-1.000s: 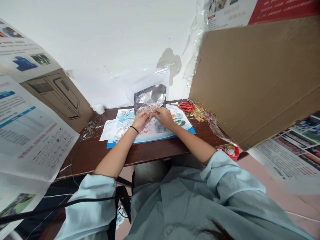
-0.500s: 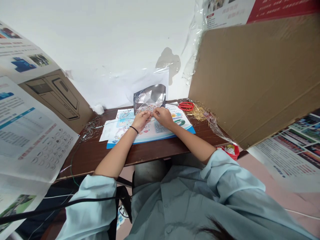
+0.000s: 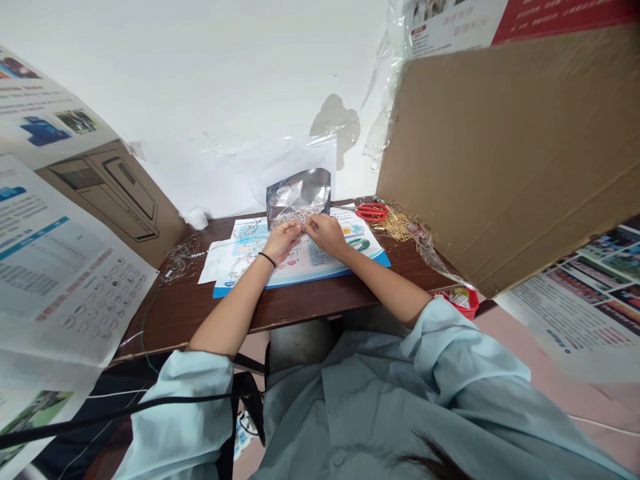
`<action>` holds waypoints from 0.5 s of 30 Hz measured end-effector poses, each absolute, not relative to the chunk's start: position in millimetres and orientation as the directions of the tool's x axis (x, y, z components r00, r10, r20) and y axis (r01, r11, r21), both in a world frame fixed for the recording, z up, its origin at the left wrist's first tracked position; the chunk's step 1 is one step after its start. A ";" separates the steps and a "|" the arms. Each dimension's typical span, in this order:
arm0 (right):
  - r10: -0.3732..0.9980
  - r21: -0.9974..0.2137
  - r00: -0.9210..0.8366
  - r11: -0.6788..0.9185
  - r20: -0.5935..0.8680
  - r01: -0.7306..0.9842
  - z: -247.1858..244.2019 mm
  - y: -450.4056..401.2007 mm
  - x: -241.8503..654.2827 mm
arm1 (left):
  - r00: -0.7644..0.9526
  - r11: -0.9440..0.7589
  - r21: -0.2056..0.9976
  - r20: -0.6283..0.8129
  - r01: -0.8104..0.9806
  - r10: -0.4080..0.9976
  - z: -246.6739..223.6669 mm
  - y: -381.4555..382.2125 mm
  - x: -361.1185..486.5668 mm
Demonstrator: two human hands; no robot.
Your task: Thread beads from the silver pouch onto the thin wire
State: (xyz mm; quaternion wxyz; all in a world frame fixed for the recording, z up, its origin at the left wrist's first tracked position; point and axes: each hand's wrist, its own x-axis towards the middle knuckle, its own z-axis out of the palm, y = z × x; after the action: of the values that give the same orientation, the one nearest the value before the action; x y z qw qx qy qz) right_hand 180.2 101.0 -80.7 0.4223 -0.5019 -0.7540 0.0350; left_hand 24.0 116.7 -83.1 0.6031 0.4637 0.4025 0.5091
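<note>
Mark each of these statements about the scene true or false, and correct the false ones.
1. The left hand wears a black band at the wrist. True.
2. The right hand is holding the red-handled scissors. False: the scissors lie on the wooden table, apart from both hands, beside a heap of thin gold pins.
3. Both hands meet over a printed leaflet. True.
4. The silver foil bag lies on the floor. False: it is on the table, at the far end of the leaflet, just beyond the hands.
</note>
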 end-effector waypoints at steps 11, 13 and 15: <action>0.783 -0.492 -0.126 0.498 0.609 0.714 -80.8 100.7 180.2 | 0.144 0.049 0.962 -0.010 -0.267 0.989 -80.5 114.1 24.3; 0.786 -0.490 -0.132 0.497 0.604 0.716 -81.0 100.7 180.1 | 0.152 0.044 0.965 -0.005 -0.258 0.988 -80.5 114.1 24.3; 0.786 -0.482 -0.140 0.497 0.602 0.722 -81.2 100.7 180.0 | 0.157 0.045 0.966 -0.005 -0.255 0.988 -80.5 114.1 24.4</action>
State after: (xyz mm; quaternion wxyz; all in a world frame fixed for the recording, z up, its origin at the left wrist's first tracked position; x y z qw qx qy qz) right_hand 180.0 100.7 -81.2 0.4244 -0.4999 -0.7540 0.0380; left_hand 24.4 114.1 -80.5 0.6045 0.4616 0.3965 0.5141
